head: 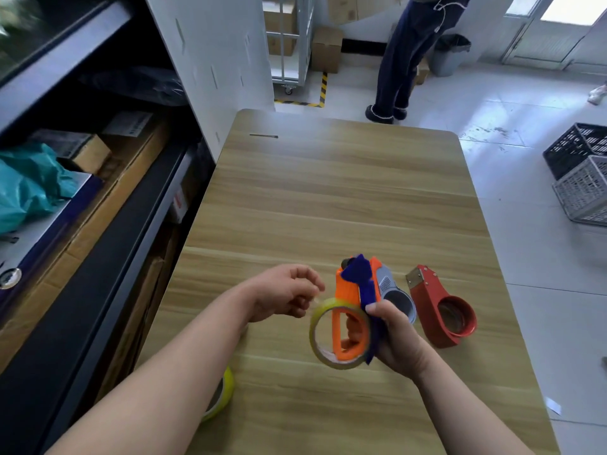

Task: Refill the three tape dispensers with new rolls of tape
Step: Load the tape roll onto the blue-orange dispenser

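Right hand (397, 339) grips the orange and blue dispenser (345, 287) above the near half of the tabletop (328, 198), fingers curled through its handle. A yellow tape roll (314, 326) sits around the dispenser's lower part. Left hand (287, 292) is just beside the roll's upper edge, fingers curled narrow; whether they pinch the tape end cannot be told. The grey dispenser (394, 292) and red dispenser (440, 310) lie toward the right edge. A second roll (225, 390) lies near the left edge, partly hidden by the left forearm.
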Tool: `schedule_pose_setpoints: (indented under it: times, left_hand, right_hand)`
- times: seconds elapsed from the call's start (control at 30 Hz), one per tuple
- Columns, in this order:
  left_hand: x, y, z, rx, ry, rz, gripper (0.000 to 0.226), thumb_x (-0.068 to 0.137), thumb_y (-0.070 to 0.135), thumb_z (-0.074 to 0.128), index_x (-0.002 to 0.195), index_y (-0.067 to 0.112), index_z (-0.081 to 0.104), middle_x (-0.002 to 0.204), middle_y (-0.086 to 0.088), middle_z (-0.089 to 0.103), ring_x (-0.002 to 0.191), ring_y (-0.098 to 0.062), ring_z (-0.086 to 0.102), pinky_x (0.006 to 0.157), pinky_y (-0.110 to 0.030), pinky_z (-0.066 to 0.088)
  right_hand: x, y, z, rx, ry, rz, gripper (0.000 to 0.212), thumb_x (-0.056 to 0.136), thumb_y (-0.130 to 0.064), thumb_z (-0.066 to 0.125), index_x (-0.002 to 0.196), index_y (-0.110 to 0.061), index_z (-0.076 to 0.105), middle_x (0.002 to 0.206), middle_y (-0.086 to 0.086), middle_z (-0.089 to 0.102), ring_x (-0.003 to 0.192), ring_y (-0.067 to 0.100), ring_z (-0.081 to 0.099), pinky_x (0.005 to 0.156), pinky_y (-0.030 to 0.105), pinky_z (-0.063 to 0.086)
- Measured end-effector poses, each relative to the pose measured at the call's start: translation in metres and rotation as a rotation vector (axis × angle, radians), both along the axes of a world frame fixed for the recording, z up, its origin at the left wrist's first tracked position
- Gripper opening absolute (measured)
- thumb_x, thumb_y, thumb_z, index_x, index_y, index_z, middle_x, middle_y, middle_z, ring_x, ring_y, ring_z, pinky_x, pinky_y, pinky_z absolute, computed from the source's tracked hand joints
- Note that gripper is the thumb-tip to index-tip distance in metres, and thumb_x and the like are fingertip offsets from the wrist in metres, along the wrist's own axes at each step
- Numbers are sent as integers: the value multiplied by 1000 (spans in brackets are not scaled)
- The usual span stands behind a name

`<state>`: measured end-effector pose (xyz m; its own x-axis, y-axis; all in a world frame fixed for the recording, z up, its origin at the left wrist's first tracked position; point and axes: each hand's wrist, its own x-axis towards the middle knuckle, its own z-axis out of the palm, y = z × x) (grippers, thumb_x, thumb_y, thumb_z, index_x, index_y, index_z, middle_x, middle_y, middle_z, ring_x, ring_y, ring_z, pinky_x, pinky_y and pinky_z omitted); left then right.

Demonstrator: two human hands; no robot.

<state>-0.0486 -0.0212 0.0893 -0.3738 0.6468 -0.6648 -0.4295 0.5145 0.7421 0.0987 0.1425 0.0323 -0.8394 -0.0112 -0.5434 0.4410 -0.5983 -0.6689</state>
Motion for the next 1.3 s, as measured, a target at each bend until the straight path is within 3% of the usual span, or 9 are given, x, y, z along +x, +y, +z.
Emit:
schedule_pose_setpoints:
  times: [0.13, 0.23, 0.37, 0.47, 0.57, 0.67, 0.9, 1.03, 1.3]
  left_hand:
    - [3, 2, 5, 121, -78, 40, 22, 88, -8, 49, 101, 0, 64, 79, -6, 63, 66, -12, 57, 60, -20, 48]
    - [6, 1, 6, 121, 121, -47, 23, 82, -3, 66, 104, 2, 67, 83, -1, 67, 73, -8, 60, 64, -18, 48]
    - [11, 5, 1, 86, 373, -10, 11, 76, 13, 78, 77, 15, 67, 67, 3, 55, 62, -8, 45, 56, -16, 41]
    - [11, 5, -4, 102, 384, 16, 15, 78, 13, 77, 73, 18, 64, 69, 0, 57, 65, -9, 49, 65, -23, 44]
    - [12, 8, -3, 71, 484, 60, 9, 81, 13, 74, 79, 14, 65, 78, -1, 65, 72, -10, 58, 73, -27, 51]
    - [10, 12, -2, 45, 606, 150, 9, 80, 17, 75, 82, 11, 68, 82, -4, 70, 74, -11, 62, 75, -31, 55]
    - [-4, 12, 0, 23, 600, 177, 8, 80, 15, 75, 79, 12, 68, 82, -8, 71, 76, -18, 64, 78, -39, 56]
    - [-16, 12, 12, 69, 537, 230, 9, 84, 7, 69, 83, 6, 61, 76, -8, 69, 66, -18, 67, 69, -34, 59]
    - [-28, 14, 30, 83, 541, 47, 12, 88, 8, 65, 93, 0, 59, 80, -8, 71, 65, -16, 67, 63, -30, 57]
  right_hand:
    - [0, 4, -2, -116, -68, -45, 59, 51, -41, 83, 95, -4, 69, 94, 15, 49, 76, 28, 45, 72, 36, 40]
    - [-1, 3, -1, -125, -84, -39, 56, 58, -47, 75, 93, -3, 71, 88, 14, 48, 70, 24, 42, 64, 32, 39]
    - [1, -2, 3, -209, -77, -54, 52, 64, -47, 70, 90, -2, 71, 80, 13, 56, 66, 23, 43, 63, 30, 33]
    - [2, -4, 7, -184, -109, -47, 51, 64, -48, 70, 91, -6, 76, 91, 17, 67, 77, 30, 55, 73, 34, 44]
    - [1, -4, 12, -177, -111, 1, 61, 48, -51, 82, 91, -7, 77, 94, 17, 71, 79, 28, 67, 71, 36, 55]
    - [-2, -9, 17, -196, -102, 34, 65, 45, -51, 85, 91, -7, 78, 94, 17, 71, 79, 28, 69, 72, 36, 56]
    - [-8, -9, 23, -195, -86, 63, 75, 45, -51, 85, 102, -4, 71, 98, 20, 69, 81, 29, 69, 72, 37, 56]
    - [-6, -10, 24, -180, -95, 87, 58, 53, -47, 78, 92, -4, 76, 92, 18, 71, 76, 26, 69, 70, 34, 57]
    - [-4, -12, 23, -253, -85, 76, 60, 46, -46, 86, 90, -5, 77, 89, 16, 72, 76, 27, 70, 74, 37, 56]
